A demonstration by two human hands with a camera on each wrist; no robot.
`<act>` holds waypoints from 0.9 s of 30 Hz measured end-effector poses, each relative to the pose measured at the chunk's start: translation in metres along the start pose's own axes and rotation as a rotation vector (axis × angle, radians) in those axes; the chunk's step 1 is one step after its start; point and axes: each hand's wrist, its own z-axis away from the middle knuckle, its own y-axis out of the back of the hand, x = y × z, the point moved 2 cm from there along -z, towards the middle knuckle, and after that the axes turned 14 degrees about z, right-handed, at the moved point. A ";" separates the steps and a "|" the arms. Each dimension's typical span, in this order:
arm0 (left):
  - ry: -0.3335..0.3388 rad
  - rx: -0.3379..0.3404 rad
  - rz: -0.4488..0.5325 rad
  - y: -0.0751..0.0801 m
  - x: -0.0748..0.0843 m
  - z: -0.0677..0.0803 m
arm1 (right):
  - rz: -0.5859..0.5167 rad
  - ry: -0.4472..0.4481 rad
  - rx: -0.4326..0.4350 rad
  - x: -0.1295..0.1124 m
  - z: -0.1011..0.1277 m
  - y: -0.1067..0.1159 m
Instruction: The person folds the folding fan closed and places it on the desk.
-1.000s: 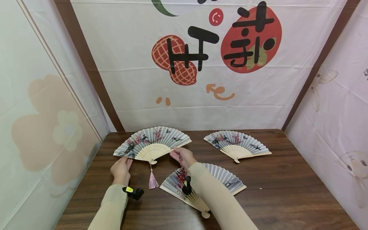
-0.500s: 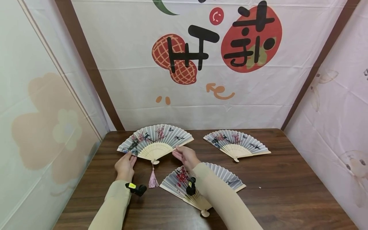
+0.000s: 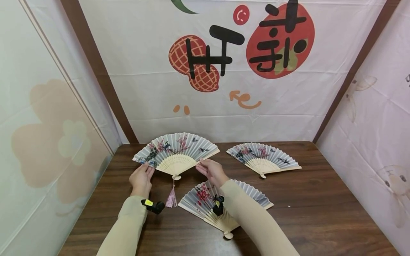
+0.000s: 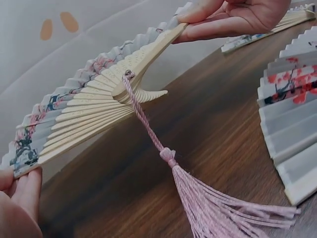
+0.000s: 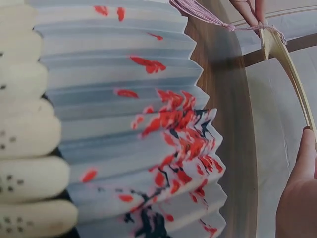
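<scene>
Both hands hold a spread folding fan (image 3: 176,153) with pleated pale cloth, blossom and bird prints and light ribs. My left hand (image 3: 141,180) pinches its left edge between thumb and fingers; my right hand (image 3: 213,172) pinches the right guard stick. In the left wrist view the fan is raised off the table and tilted. From its pivot hangs a pink tassel (image 4: 208,198) on a twisted cord. Beneath my right forearm a second open fan (image 3: 198,199) with red blossoms lies on the table, partly hidden by the sleeve.
A third open fan (image 3: 264,158) lies at the back right of the brown wooden table (image 3: 320,213). A tiny white scrap (image 3: 289,206) is on the tabletop. Printed fabric (image 3: 153,99) hangs behind the table and along both sides.
The held fan has risen and shifted a little to the right, with both hands moving along with it. Its tassel now hangs at a slant. The other two fans stay in place.
</scene>
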 end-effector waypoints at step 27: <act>-0.024 -0.166 0.006 -0.015 0.017 0.001 | 0.041 0.023 0.003 -0.011 0.007 0.016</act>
